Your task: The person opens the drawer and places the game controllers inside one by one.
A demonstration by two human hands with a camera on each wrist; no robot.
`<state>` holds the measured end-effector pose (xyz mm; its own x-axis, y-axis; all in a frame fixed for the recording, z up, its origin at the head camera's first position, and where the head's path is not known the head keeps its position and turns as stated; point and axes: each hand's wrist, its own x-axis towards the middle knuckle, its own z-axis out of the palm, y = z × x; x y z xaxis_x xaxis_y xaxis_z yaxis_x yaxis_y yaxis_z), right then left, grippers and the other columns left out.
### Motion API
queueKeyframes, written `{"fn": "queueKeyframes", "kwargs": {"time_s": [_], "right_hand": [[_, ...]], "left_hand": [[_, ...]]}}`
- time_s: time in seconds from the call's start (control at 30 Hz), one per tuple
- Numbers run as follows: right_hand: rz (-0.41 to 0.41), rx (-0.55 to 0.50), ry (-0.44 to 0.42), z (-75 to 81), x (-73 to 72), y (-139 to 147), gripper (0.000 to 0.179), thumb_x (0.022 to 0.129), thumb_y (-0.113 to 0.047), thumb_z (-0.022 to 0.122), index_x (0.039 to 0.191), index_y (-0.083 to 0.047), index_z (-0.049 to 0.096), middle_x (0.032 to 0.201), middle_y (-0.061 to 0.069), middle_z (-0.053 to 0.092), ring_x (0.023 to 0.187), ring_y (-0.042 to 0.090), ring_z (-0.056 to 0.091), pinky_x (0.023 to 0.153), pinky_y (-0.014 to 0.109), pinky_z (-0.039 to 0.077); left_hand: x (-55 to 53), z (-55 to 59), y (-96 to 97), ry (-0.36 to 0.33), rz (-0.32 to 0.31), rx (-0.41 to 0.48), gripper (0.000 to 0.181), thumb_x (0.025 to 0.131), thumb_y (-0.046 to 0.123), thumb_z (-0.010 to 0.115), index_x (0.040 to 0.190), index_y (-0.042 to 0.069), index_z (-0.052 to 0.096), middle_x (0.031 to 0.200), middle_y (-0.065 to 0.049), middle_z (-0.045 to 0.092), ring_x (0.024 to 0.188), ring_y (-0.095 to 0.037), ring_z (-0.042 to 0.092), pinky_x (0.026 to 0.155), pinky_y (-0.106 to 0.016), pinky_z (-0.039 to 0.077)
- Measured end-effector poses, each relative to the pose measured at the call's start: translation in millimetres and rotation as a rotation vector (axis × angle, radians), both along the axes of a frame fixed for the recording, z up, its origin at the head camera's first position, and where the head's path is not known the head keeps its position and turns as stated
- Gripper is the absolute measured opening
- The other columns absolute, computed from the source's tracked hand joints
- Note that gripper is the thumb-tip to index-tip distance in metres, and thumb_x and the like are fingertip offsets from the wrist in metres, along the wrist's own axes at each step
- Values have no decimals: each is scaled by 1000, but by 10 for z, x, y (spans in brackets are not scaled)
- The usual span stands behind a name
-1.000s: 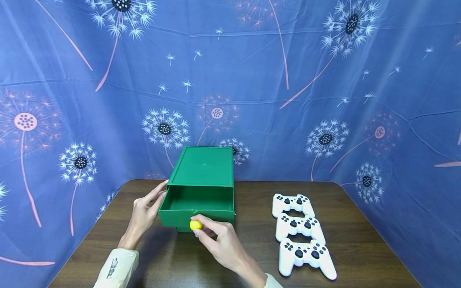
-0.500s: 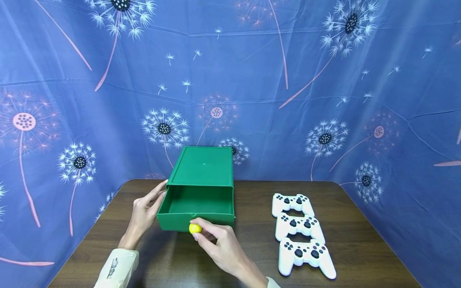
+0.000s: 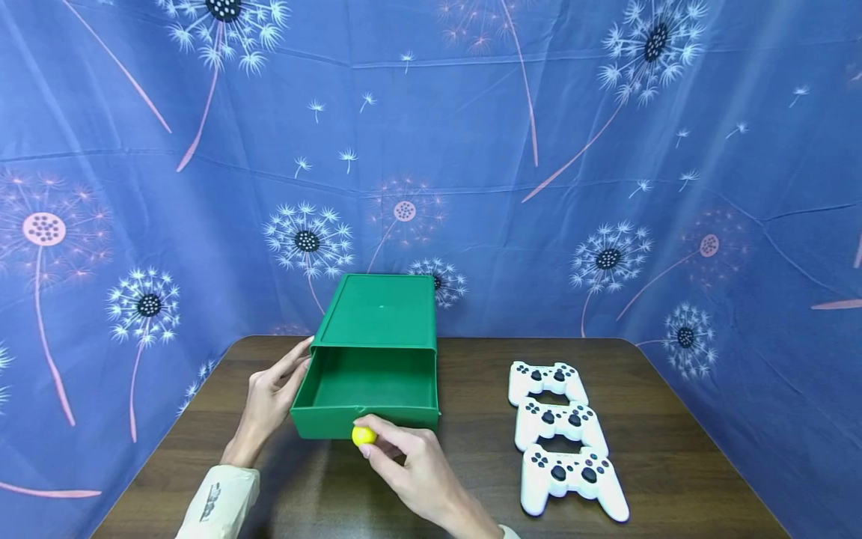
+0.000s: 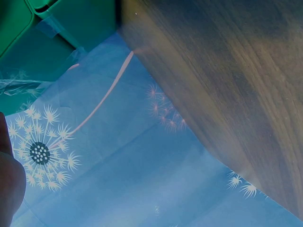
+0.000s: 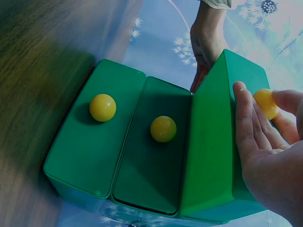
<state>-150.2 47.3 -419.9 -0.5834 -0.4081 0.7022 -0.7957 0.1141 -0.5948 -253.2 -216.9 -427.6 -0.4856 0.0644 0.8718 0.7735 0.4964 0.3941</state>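
A green plastic drawer unit (image 3: 382,311) stands on the wooden table. Its top drawer (image 3: 319,424) is pulled well out, and I see a bare green floor inside. My right hand (image 3: 424,468) pinches the round yellow knob (image 3: 364,436) on that drawer's front between thumb and index finger. In the right wrist view its other fingers lie against the drawer front. My left hand (image 3: 269,393) rests against the unit's left side, fingers extended; their tips are partly hidden. Two closed lower drawers show yellow knobs (image 5: 102,108) in the right wrist view.
Three white game controllers (image 3: 572,479) lie in a column on the table, right of the drawer unit. Behind the brown wooden table (image 3: 471,389) hangs a blue cloth (image 3: 471,247) with dandelion prints. Clear tape (image 4: 49,27) shows on the unit in the left wrist view.
The top drawer has slid further out toward me, with my right hand on its knob moving slightly nearer and down. My left hand has stayed at the unit's side.
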Motion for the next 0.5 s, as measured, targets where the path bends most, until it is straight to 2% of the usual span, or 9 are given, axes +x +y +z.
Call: {"fn": "queueKeyframes", "kwargs": {"time_s": [0.23, 0.5], "right_hand": [[11, -2, -15, 1, 61, -4, 27, 101, -3, 67, 127, -10, 69, 101, 3, 73, 87, 0, 66, 75, 21, 57], [8, -4, -24, -7, 96, 4, 27, 101, -3, 67, 127, -10, 69, 99, 3, 73, 85, 1, 66, 75, 21, 57]], "left_hand": [[-23, -26, -27, -21, -7, 0, 52, 82, -26, 70, 130, -6, 69, 112, -22, 74, 101, 12, 63, 75, -10, 51], [-37, -33, -14, 4, 1, -1, 52, 80, -27, 71, 128, -7, 70, 105, -23, 75, 98, 8, 65, 74, -12, 52]]}}
